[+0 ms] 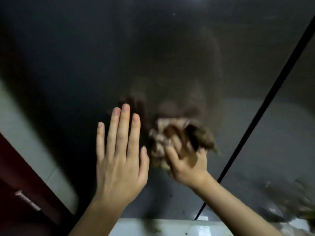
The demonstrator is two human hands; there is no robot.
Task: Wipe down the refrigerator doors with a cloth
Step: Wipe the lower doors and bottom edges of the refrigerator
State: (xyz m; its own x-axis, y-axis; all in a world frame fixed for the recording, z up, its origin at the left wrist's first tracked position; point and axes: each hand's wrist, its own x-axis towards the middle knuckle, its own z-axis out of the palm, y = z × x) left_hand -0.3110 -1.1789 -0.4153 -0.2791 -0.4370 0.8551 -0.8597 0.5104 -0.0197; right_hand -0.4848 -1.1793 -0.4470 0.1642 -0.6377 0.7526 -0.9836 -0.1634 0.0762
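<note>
A dark, glossy refrigerator door (pixel 153 57) fills most of the view. My left hand (pixel 119 155) lies flat against it with straight fingers. Right beside it, my right hand (pixel 185 164) grips a bunched brown and beige cloth (pixel 170 142) and presses it on the door. The cloth and right hand are motion-blurred. Faint reflections of both hands show in the door above them. A black vertical seam (pixel 255 116) separates this door from the neighbouring door (pixel 289 133) on the right.
A pale wall strip (pixel 25 133) and a dark red wooden door with a metal hinge (pixel 27 200) lie at the left. A light floor (pixel 153 227) shows below the refrigerator's bottom edge.
</note>
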